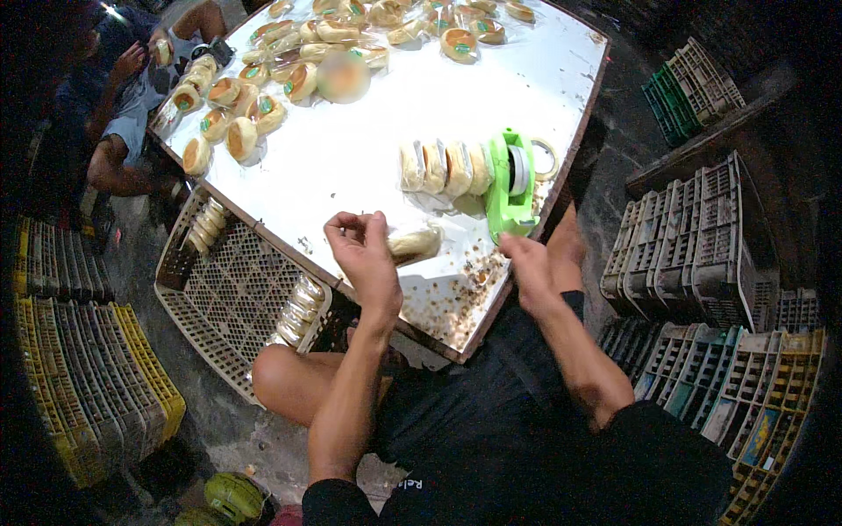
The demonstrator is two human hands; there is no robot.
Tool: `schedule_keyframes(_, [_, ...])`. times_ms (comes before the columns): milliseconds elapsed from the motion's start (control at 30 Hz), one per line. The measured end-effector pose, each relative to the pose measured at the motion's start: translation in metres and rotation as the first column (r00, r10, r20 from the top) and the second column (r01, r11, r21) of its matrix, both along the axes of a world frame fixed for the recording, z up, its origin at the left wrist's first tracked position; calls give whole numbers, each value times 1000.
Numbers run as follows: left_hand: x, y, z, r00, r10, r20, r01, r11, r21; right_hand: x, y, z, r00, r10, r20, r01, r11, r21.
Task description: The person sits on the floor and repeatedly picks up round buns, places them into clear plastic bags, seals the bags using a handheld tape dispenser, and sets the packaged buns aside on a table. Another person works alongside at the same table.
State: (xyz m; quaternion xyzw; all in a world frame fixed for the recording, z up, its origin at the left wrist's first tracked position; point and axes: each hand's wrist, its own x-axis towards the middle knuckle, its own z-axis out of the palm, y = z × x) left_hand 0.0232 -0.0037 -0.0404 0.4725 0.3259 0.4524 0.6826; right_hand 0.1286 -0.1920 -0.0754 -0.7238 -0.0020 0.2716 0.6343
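My left hand (364, 259) is closed with its fingers curled, just left of a bun in clear wrap (416, 245) lying on the white table. Whether it pinches the wrap's end I cannot make out. My right hand (531, 270) is at the near end of a bright green tape dispenser (510, 188), fingers pinched together; anything between them is too small to see. The dispenser stands upright with a roll inside. Against its left side is a row of wrapped buns (447, 168) set on edge. A loose tape roll (545, 161) lies to its right.
Many wrapped buns (338, 32) cover the table's far side. Beside my left knee, a plastic crate (232, 280) holds bun rows. Stacked crates stand at left (92, 368) and right (680, 245). Another person (132, 96) sits at far left. Brown specks mark the table's near corner (460, 302).
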Motion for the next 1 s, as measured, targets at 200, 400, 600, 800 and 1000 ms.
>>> schedule_keyframes(200, [-6,-9,10,985,-46,-167,75,983,170,-44,92,70,737,234,634,-305,952,3])
schedule_keyframes(400, [-11,11,23,956,-293,-29,293,935,200,-21,77,46,697,614,-371,-391,759,521])
schedule_keyframes(600, [16,55,22,919,-367,144,392,890,-232,12,149,46,844,331,422,-444,873,203])
schedule_keyframes(800, [59,88,-11,862,-417,-289,419,906,-60,155,237,29,449,476,756,-228,879,-418])
schedule_keyframes(1000, [40,98,20,844,-461,-274,464,884,-60,214,355,-32,679,706,203,-342,548,-763])
